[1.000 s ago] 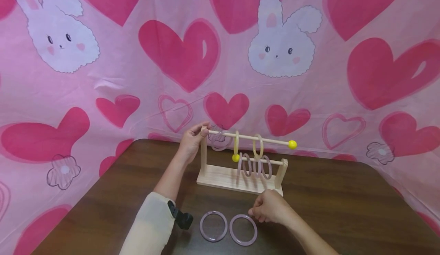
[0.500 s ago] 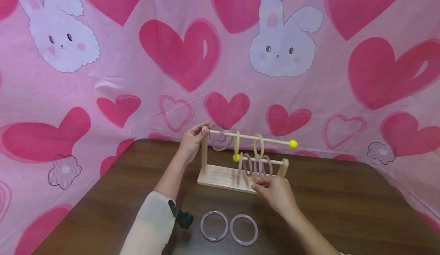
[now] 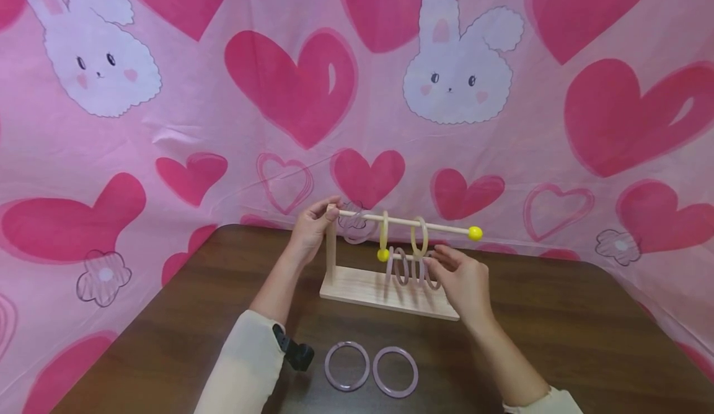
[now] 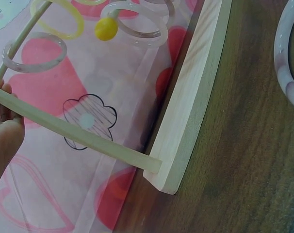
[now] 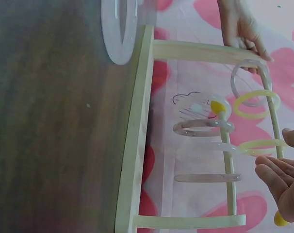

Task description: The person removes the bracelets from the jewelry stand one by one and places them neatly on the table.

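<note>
A wooden bangle stand (image 3: 385, 293) has two rods tipped with yellow balls. My left hand (image 3: 309, 231) grips the top of its tall left post (image 4: 79, 133), thumb in front. A lavender bangle (image 4: 35, 69) and two yellow bangles (image 3: 383, 231) hang on the upper rod (image 3: 446, 229). Several lavender bangles (image 3: 401, 268) hang on the lower rod. My right hand (image 3: 465, 287) is raised at the stand's right side, hiding the short post. In the right wrist view its fingers (image 5: 270, 177) are extended and apart from the thumb, close to the right yellow bangle (image 5: 258, 152).
Two lavender bangles lie side by side on the brown table before the stand, a left bangle (image 3: 347, 390) and a right bangle (image 3: 397, 395). A pink cloth (image 3: 195, 123) with hearts and rabbits hangs behind the table (image 3: 558, 339).
My right hand has risen from beside the bangles on the table, past the stand's base, to the rods. The left hand has kept its hold on the post.
</note>
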Tool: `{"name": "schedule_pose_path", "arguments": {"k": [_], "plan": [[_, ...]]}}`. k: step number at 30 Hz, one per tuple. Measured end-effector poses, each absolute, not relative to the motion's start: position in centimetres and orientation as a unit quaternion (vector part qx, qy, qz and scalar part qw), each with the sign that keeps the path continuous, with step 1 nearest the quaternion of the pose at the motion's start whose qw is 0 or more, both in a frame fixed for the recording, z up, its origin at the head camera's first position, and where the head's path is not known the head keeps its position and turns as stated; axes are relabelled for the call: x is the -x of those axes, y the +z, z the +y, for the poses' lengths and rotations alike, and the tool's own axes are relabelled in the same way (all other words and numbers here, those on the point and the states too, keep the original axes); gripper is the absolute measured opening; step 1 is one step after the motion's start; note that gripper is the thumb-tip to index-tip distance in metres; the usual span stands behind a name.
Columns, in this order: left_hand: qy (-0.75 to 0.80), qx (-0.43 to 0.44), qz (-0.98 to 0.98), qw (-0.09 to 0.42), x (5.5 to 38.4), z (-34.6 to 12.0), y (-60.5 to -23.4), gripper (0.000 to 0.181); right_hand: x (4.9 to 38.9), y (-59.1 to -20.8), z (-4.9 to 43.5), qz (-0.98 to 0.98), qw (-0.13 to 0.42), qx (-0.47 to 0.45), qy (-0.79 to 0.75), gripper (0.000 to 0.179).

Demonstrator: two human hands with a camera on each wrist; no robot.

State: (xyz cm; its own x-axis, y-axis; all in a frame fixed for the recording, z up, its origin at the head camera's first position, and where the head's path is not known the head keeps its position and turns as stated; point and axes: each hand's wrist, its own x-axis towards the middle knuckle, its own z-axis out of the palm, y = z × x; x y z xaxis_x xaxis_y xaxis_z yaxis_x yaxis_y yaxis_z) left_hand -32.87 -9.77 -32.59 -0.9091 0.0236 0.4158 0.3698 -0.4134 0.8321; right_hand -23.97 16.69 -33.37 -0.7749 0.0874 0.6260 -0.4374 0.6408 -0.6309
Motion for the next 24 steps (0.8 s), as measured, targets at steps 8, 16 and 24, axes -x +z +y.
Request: {"name": "schedule_pose_path", "arguments": {"k": [8, 16, 24], "plan": [[-0.821, 0.19, -0.528, 0.105, 32.9, -9.8, -32.7, 0.029, 24.9, -32.5, 16.3, -0.844, 0.306, -0.1, 0.429, 0.032], [-0.82, 0.193, -0.529, 0.103, 32.9, -9.7, -32.6, 0.03, 25.5, -32.3, 16.1, -0.85, 0.297, -0.097, 0.424, 0.032], [-0.827, 0.186, -0.52, 0.107, 32.8, -9.6, -32.5, 0.029, 25.7, -32.3, 16.0, -0.86, 0.309, -0.081, 0.397, 0.024]]}}
